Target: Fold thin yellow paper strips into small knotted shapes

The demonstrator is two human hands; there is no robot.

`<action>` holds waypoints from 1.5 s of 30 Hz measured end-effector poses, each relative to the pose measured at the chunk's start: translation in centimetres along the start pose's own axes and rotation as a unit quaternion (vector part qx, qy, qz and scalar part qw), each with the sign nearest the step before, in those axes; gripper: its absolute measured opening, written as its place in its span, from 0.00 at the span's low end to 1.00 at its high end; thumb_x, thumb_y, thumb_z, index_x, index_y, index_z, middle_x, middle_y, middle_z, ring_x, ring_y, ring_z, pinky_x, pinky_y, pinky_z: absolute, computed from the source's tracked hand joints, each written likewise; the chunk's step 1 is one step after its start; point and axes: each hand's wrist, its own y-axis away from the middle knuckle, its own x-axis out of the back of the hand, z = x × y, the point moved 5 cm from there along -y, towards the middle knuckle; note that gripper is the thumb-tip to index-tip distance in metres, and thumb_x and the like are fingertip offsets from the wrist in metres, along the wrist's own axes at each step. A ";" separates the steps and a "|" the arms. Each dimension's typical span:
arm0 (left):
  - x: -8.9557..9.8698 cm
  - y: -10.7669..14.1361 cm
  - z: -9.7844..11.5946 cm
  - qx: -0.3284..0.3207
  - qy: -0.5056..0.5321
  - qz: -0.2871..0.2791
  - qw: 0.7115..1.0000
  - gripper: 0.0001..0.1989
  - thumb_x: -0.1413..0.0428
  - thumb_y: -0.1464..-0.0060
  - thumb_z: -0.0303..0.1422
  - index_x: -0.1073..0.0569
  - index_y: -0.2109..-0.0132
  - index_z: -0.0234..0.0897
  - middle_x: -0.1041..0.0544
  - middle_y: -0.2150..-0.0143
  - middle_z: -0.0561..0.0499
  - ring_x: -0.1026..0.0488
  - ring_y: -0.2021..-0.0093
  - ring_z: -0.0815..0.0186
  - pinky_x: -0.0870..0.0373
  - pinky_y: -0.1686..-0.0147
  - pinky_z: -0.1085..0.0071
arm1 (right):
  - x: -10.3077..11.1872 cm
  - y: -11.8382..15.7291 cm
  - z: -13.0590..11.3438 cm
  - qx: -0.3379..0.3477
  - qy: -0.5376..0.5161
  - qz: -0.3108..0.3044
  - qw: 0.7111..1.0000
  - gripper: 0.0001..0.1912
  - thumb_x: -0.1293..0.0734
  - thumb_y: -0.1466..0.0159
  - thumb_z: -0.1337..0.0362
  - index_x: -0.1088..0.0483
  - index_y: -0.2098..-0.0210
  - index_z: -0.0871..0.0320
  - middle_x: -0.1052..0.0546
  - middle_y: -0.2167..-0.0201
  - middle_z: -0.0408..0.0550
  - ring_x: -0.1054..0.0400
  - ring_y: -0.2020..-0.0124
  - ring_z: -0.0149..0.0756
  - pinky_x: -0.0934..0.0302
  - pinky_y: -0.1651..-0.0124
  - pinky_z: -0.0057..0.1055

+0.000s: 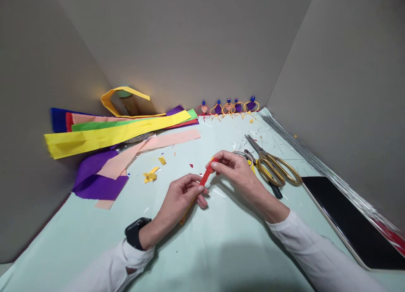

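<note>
A short, narrow red strip (206, 176), probably paper or felt, runs slantwise between my two hands above the table. My left hand (180, 195) pinches its lower end between thumb and fingers. At the upper end, the thumb and fingertips of my right hand (232, 168) are closed on the same strip, with a bit of orange showing there. Below my left hand a yellow-orange strip (184, 218) sticks out; the palm hides where it leads. Gold-handled scissors (274, 167) lie just right of my right hand, over a dark-handled tool that is partly covered.
Coloured strips (117, 133) and a purple sheet (95, 174) are piled at the left. Yellow scraps (151, 175) lie nearby. Several small wire-and-paper figures (228, 107) line the back. Thin silver wires (319, 169) and a black-screened tablet (351, 220) are at the right. Grey panels enclose the table.
</note>
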 end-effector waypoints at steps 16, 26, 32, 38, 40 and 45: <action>-0.6 0.0 -0.5 0.021 0.035 -0.037 0.998 0.10 0.40 0.47 0.35 0.29 0.64 0.32 0.22 0.73 0.48 0.23 0.77 0.65 0.25 0.71 0.68 | -0.6 0.8 -0.4 0.062 0.191 0.046 0.979 0.06 0.38 0.37 0.64 0.31 0.68 0.58 0.24 0.74 0.44 0.29 0.72 0.33 0.39 0.64 0.29; -0.3 0.2 -0.7 -0.006 0.018 -0.041 0.999 0.13 0.41 0.45 0.33 0.23 0.54 0.31 0.21 0.69 0.48 0.23 0.75 0.66 0.26 0.68 0.67 | 0.1 -0.1 1.2 -0.009 0.106 0.030 0.994 0.07 0.37 0.38 0.62 0.30 0.67 0.59 0.24 0.77 0.44 0.28 0.72 0.34 0.38 0.67 0.29; 0.0 -0.1 -0.8 -0.005 0.024 -0.011 1.000 0.09 0.41 0.46 0.33 0.24 0.60 0.31 0.20 0.68 0.47 0.22 0.75 0.64 0.27 0.68 0.67 | -0.5 0.8 -0.1 0.075 0.168 0.061 0.981 0.05 0.37 0.36 0.65 0.30 0.67 0.58 0.23 0.73 0.43 0.28 0.71 0.32 0.38 0.65 0.28; 0.7 -0.3 -0.2 -0.041 0.028 0.039 0.998 0.07 0.40 0.46 0.32 0.22 0.61 0.33 0.19 0.67 0.48 0.23 0.68 0.64 0.28 0.63 0.68 | -3.3 3.4 -2.2 0.358 0.346 0.022 0.867 0.07 0.39 0.34 0.72 0.29 0.64 0.60 0.23 0.70 0.48 0.32 0.68 0.35 0.42 0.63 0.33; 1.1 -0.4 -0.1 -0.055 0.018 0.059 0.997 0.07 0.40 0.47 0.31 0.21 0.61 0.34 0.19 0.64 0.48 0.24 0.63 0.64 0.30 0.60 0.70 | -4.2 4.0 -2.1 0.404 0.408 -0.013 0.818 0.09 0.40 0.33 0.73 0.29 0.63 0.61 0.22 0.68 0.51 0.34 0.67 0.37 0.43 0.63 0.35; 1.6 -0.5 -0.3 -0.053 0.051 0.068 0.995 0.08 0.40 0.47 0.32 0.20 0.60 0.35 0.19 0.60 0.47 0.26 0.58 0.63 0.34 0.55 0.70 | -5.0 4.6 -2.0 0.456 0.453 -0.032 0.766 0.12 0.42 0.31 0.74 0.28 0.62 0.64 0.21 0.66 0.54 0.33 0.63 0.39 0.43 0.63 0.37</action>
